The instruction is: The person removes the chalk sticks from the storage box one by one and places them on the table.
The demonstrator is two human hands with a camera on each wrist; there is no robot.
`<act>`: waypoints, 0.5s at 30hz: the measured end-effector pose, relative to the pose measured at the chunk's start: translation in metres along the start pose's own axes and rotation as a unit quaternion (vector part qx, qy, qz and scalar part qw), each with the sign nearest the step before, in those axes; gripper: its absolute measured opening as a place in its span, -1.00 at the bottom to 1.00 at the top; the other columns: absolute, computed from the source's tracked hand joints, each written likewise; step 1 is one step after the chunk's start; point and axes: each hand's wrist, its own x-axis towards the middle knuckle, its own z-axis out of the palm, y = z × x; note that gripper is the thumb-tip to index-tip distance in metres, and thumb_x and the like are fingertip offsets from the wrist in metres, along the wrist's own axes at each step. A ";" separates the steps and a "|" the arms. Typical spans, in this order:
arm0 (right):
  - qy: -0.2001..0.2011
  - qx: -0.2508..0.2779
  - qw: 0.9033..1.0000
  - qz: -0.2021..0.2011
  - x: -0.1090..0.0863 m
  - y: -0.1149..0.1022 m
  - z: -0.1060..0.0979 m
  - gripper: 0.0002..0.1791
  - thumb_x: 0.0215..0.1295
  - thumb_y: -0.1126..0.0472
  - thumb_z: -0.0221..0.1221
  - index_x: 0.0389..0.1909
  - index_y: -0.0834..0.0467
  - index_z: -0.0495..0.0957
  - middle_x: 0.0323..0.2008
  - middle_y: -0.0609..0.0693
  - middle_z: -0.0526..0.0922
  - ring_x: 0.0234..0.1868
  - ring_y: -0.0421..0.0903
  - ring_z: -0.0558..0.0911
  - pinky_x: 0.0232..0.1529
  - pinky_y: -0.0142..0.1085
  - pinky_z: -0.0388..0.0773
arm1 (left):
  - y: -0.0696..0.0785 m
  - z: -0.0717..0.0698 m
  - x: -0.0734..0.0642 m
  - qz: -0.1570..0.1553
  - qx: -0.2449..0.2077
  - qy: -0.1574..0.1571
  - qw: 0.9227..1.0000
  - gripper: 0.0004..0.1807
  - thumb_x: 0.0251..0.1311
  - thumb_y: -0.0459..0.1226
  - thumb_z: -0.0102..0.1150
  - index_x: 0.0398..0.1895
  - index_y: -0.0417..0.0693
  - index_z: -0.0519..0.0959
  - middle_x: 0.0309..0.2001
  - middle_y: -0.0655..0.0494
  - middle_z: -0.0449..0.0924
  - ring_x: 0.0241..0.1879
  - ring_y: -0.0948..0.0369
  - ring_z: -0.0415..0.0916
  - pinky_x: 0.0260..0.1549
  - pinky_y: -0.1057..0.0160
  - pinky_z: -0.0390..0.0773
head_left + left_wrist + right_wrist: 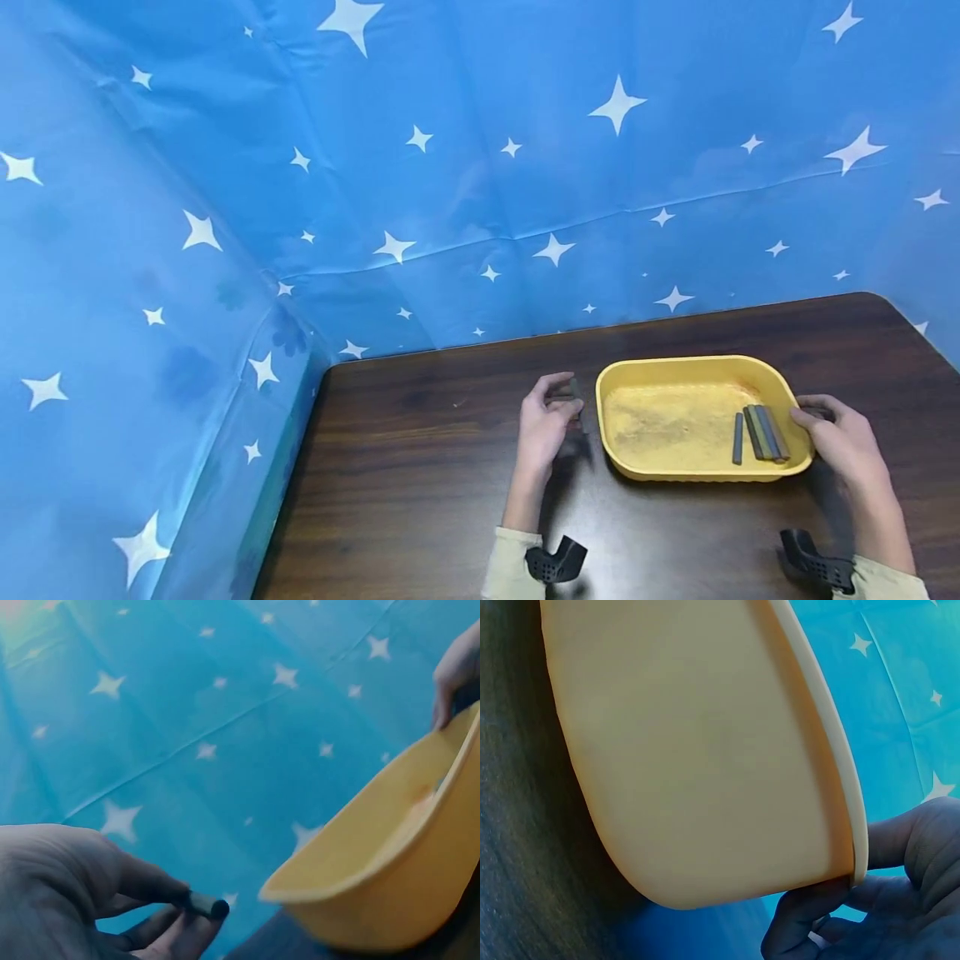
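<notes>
A yellow plastic tray [675,476] is over the dark table, with a shadow along its front edge. Several chalk-like sticks [763,433], grey, dark and olive, are gathered at its right end. My right hand [851,446] grips the tray's right rim, thumb on the inner side and fingers outside; in the right wrist view these fingers [810,919] curl at the corner under the rim. Left of the tray, my left hand [546,421] pinches a short grey-green chalk-like stick [204,904] between thumb and fingers, apart from the tray. Its end looks dark in the left wrist view.
The brown wood-grain table [405,467] extends to the left and in front of the tray. A blue cloth with white stars [480,183] hangs behind the table and along its left side. Black wrist mounts [557,560] sit at both sleeves.
</notes>
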 end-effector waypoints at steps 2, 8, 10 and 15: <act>0.001 -0.003 1.000 0.002 -0.001 0.001 -0.001 -0.42 0.65 0.13 -0.11 0.37 0.56 0.21 0.11 0.54 0.40 -0.26 -0.11 0.54 -0.47 -0.35 0.55 | -0.003 -0.016 -0.004 -0.006 0.016 0.010 1.000 -0.56 0.21 -0.55 0.20 0.19 -0.37 0.57 -0.06 -0.17 0.61 -0.24 0.13 0.66 -0.41 0.33 0.65; 0.003 -0.010 1.000 0.010 -0.002 0.002 -0.002 -0.40 0.65 0.10 -0.11 0.38 0.56 0.21 0.13 0.55 0.39 -0.31 -0.23 0.49 -0.47 -0.36 0.53 | -0.017 -0.056 -0.012 -0.028 0.086 0.049 0.995 -0.53 0.18 -0.58 0.19 0.20 -0.41 0.57 -0.08 -0.22 0.65 -0.30 0.14 0.65 -0.48 0.33 0.63; 0.004 -0.007 1.000 0.013 -0.002 0.002 -0.001 -0.39 0.64 0.09 -0.11 0.38 0.56 0.21 0.14 0.55 0.39 -0.33 -0.27 0.48 -0.48 -0.38 0.53 | -0.024 -0.065 -0.014 -0.022 0.128 0.064 0.990 -0.54 0.13 -0.59 0.21 0.16 -0.42 0.59 -0.11 -0.23 0.68 -0.29 0.10 0.67 -0.42 0.31 0.64; 0.009 -0.004 1.000 0.015 -0.001 0.001 0.002 -0.39 0.64 0.09 -0.11 0.39 0.55 0.22 0.16 0.53 0.38 -0.35 -0.32 0.45 -0.49 -0.42 0.50 | -0.037 -0.081 -0.015 -0.008 0.214 0.084 0.973 -0.57 0.04 -0.57 0.28 0.07 -0.37 0.65 -0.19 -0.17 0.73 -0.16 -0.04 0.69 -0.14 0.09 0.66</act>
